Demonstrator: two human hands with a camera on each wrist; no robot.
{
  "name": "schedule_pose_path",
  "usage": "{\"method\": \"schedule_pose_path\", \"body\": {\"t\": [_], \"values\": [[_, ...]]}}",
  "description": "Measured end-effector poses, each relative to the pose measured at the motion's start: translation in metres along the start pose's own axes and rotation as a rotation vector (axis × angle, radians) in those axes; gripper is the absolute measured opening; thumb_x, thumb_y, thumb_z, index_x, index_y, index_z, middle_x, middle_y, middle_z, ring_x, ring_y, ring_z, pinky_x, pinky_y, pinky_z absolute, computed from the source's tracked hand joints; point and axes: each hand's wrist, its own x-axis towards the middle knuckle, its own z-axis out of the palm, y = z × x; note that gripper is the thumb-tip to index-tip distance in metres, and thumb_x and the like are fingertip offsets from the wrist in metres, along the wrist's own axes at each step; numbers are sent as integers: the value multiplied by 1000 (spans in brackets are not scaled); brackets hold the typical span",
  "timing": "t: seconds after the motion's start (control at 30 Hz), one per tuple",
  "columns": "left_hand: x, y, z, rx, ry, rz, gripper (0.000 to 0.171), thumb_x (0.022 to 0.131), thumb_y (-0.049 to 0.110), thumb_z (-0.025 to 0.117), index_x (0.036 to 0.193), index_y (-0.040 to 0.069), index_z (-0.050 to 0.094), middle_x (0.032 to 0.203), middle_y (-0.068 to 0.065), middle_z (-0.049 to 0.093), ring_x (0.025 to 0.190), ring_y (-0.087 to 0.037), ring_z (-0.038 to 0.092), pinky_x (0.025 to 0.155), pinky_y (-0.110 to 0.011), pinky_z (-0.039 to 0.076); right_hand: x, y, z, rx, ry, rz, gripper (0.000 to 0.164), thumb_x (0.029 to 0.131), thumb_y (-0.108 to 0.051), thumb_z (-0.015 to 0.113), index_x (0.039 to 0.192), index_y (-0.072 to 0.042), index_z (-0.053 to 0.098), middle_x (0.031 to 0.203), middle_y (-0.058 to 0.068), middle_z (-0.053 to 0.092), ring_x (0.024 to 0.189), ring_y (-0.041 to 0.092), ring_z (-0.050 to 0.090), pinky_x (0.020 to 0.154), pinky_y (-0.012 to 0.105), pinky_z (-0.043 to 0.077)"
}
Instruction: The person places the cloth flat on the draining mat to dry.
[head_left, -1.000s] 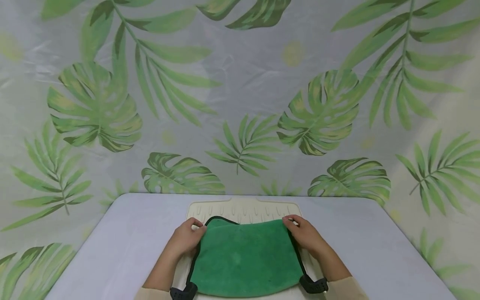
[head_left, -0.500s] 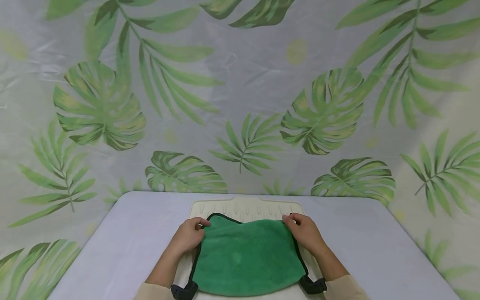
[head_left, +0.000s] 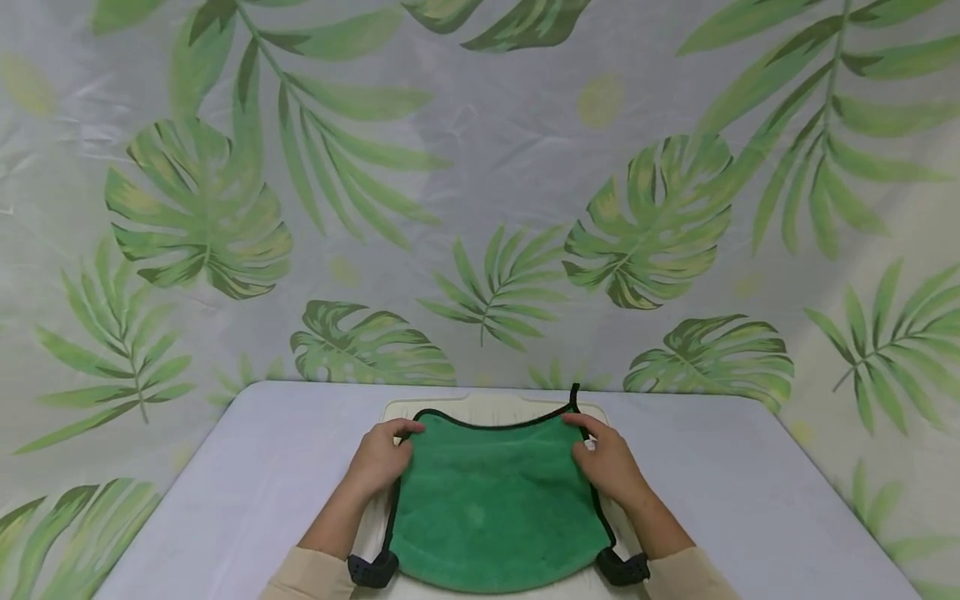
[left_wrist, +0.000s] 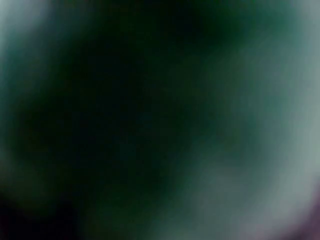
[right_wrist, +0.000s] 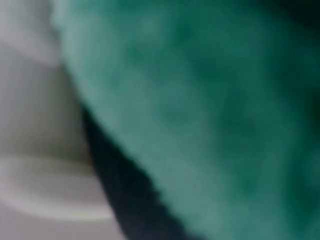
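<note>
A plush green cloth (head_left: pixel 491 508) with black edging lies spread over a cream ridged board (head_left: pixel 480 408) in the head view. A short black loop (head_left: pixel 574 395) sticks up from its far right corner. My left hand (head_left: pixel 381 460) pinches the left edge near the far left corner, forefinger on top. On the opposite edge, my right hand (head_left: pixel 609 467) grips the cloth just below the looped corner. Green pile (right_wrist: pixel 165 110) and a dark trim strip (right_wrist: pixel 130 185) fill much of the right wrist view. The left wrist view is dark, blurred green.
The board rests on a white table (head_left: pixel 255 467), its far end and sides showing around the cloth. A leaf-printed curtain (head_left: pixel 480 167) hangs behind the table. Black wrist devices (head_left: pixel 372 571) sit at both wrists, against the cloth's near corners.
The cloth's far edge, earlier folded over at the right, now lies unfolded with its black trim and corner loop showing. Both hands have moved slightly up along the edges.
</note>
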Motion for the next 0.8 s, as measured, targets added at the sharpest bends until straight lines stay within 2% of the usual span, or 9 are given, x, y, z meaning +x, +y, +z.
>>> {"method": "schedule_pose_path", "body": {"t": [0.07,0.13,0.17,0.23,0.33,0.43,0.53,0.67,0.8], "values": [[2,0,-2,8,23,-3,31,98,5,53,121,11,74,128,-15,70,91,-22,63,68,-31,48,2,0,-1,-61,15,-19,40,99,-5,53,137,-13,64,141,20,62,52,14,47,51,28,43],[3,-1,-3,13,22,-12,28,99,9,55,120,11,74,125,-16,71,94,-24,66,69,-33,51,4,1,-1,-108,6,-22,34,101,-10,56,132,-12,67,137,20,64,76,26,66,67,39,55],[4,-1,-4,15,13,-15,26,100,11,57,120,11,74,125,-16,71,98,-26,67,72,-35,54,5,2,-2,-125,-6,-21,32,101,-12,56,131,-11,68,138,20,64,94,33,69,77,45,57],[6,-2,-5,22,-18,-10,25,101,15,59,121,10,73,126,-16,70,112,-32,67,83,-41,57,8,3,-2,-130,-44,-17,30,103,-15,57,130,-9,68,140,21,62,126,43,60,96,55,53],[10,-2,-7,5,-64,-2,28,102,18,60,126,9,71,130,-18,67,122,-39,62,94,-50,56,14,4,-3,-103,-103,-8,32,104,-16,56,133,-6,66,145,25,57,131,48,54,100,59,51],[13,-1,-9,-28,-63,-8,32,103,22,59,132,11,68,139,-18,63,130,-41,58,100,-53,54,22,3,-5,-97,-117,-21,35,104,-18,56,136,-6,64,148,25,54,134,49,51,103,60,49],[17,1,-12,-41,-38,-8,35,104,23,57,136,12,65,145,-17,59,134,-42,55,104,-55,51,31,2,-7,-112,-118,-45,38,104,-19,56,139,-5,62,149,25,53,137,49,48,105,61,47],[23,2,-14,-29,-77,-18,38,105,23,55,139,9,63,147,-21,57,138,-45,51,108,-58,48,41,-1,-8,-128,-166,-61,40,103,-16,56,139,1,60,149,29,51,138,51,47,107,60,47],[27,2,-14,-21,-101,-41,41,106,24,54,143,9,59,148,-23,54,140,-46,47,110,-60,45,49,0,-7,-117,-164,-24,42,104,-15,54,142,1,56,152,29,48,140,51,45,108,60,46]]}}
